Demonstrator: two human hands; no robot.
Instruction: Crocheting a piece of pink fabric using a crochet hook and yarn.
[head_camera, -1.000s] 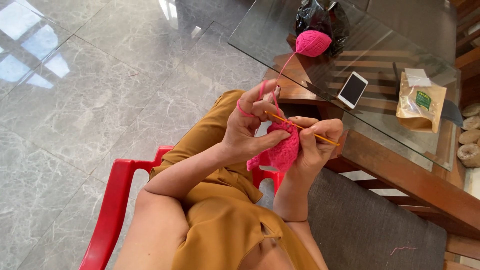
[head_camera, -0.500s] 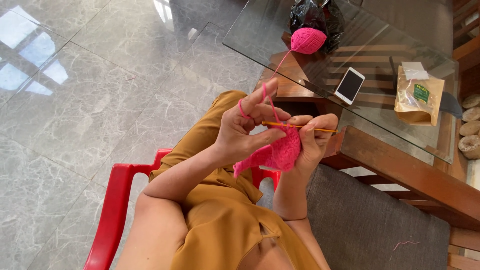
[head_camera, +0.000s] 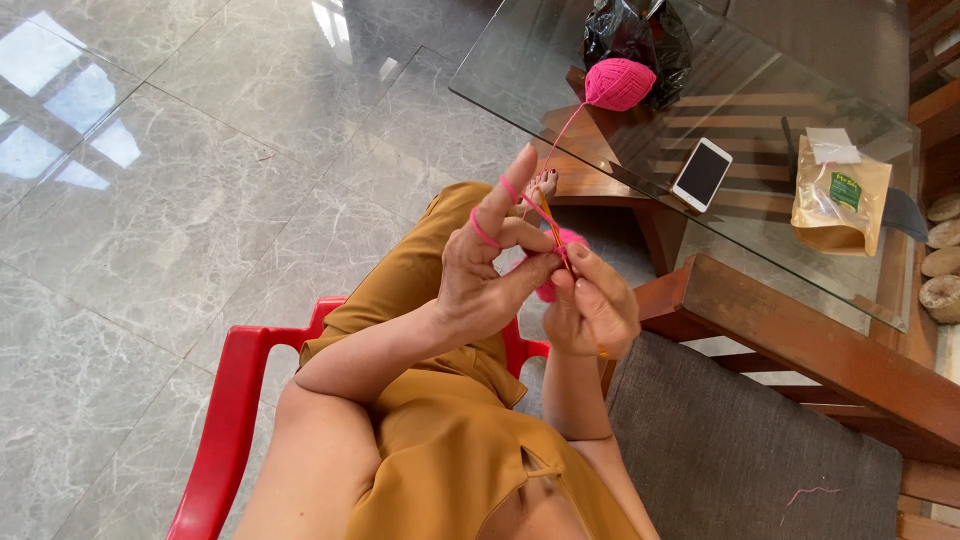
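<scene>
1. The left hand (head_camera: 490, 275) is pinching the pink crochet piece (head_camera: 548, 288), yarn strand (head_camera: 556, 150) looping its raised fingers
2. The right hand (head_camera: 592, 312) is keeping its grip clamped on the hook (head_camera: 553, 232)
3. The yarn ball (head_camera: 619, 84) is sitting on the glass table (head_camera: 760, 230)

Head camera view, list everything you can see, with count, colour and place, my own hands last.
yarn ball: one, pink, on the glass table, far side
black bag: one, black plastic, behind the yarn ball
phone: one, white-edged with a dark screen, on the glass
pouch: one, tan with a green label, right part of the glass
glass table: one, clear top on a wooden frame
crochet piece: one, pink, mostly hidden between the hands
chair: one, red plastic, under the person
cushioned seat: one, grey, wooden frame, at right
left hand: yarn looped over its fingers
right hand: grips an orange hook
</scene>
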